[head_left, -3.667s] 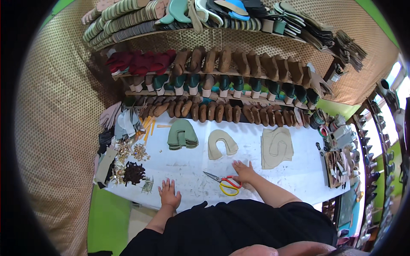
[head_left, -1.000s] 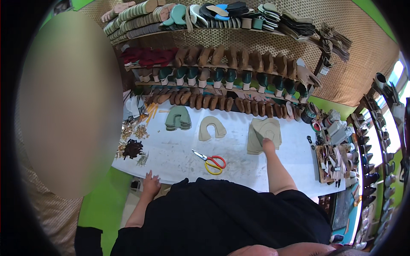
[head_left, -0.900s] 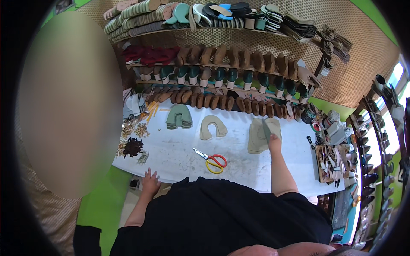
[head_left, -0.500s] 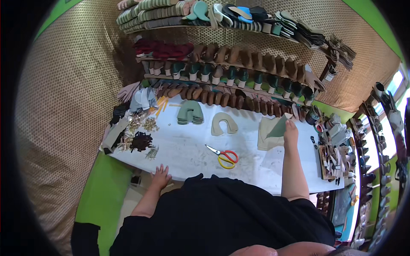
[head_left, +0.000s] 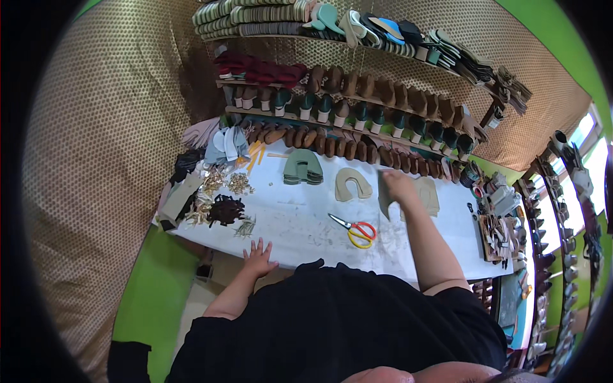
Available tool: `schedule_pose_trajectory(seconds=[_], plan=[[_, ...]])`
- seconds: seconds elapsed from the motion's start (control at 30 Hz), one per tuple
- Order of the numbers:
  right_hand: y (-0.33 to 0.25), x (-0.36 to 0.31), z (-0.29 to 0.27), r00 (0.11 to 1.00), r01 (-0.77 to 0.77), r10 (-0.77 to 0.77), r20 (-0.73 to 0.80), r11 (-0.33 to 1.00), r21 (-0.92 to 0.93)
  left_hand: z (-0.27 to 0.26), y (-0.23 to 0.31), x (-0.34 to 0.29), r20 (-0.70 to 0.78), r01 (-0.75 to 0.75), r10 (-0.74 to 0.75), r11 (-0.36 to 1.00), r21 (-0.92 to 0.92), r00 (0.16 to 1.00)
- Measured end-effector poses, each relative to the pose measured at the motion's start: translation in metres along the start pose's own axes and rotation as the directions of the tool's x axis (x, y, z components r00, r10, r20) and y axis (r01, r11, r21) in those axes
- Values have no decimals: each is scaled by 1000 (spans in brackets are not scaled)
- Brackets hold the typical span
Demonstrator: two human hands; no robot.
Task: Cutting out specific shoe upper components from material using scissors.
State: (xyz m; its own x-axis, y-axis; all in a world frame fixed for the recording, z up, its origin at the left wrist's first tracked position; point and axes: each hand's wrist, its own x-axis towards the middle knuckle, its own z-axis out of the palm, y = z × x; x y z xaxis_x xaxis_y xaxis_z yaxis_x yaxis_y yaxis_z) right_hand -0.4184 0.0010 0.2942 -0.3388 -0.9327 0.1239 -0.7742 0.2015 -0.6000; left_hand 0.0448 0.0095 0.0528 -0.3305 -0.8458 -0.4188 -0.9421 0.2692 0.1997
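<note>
My right hand is closed on the upper part of a dark green sheet, which hangs tilted above the white tabletop. Beige sheets lie just right of it, partly hidden by my forearm. To its left rests a beige U-shaped piece, and farther left a stack of green U-shaped pieces. Scissors with one red and one yellow handle lie nearer to me. At the table's front edge my left hand rests with its fingers spread, holding nothing.
Gold-coloured fittings, a dark brown heap and folded grey cloth crowd the table's left side. Shelves of shoes run along the back. A box of small strips stands at the right end, beside racks of shoes.
My right hand has carried the green sheet left, off the beige sheets and toward the beige U-shaped piece. My left hand stays at the table edge. The whole view has shifted slightly.
</note>
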Motion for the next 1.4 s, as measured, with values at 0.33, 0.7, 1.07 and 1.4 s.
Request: schedule_pose_trajectory(seconds=[0.33,0.7,1.07,1.4], plan=[[-28,-66,182,690,209,-217,691,973,97,-10,-12,3,44,-132,130,990,53,991],[138,-70,170,804,-147,332,493,915,-377,-11,-16,1,47,-152,147,981,121,988],[134,-90,171,931,132,105,349,796,-591,-7,-1,7,35,-42,39,997,65,999],[162,-102,133,828,29,326,456,787,-616,-9,26,13,-72,5,-6,1000,-10,997]])
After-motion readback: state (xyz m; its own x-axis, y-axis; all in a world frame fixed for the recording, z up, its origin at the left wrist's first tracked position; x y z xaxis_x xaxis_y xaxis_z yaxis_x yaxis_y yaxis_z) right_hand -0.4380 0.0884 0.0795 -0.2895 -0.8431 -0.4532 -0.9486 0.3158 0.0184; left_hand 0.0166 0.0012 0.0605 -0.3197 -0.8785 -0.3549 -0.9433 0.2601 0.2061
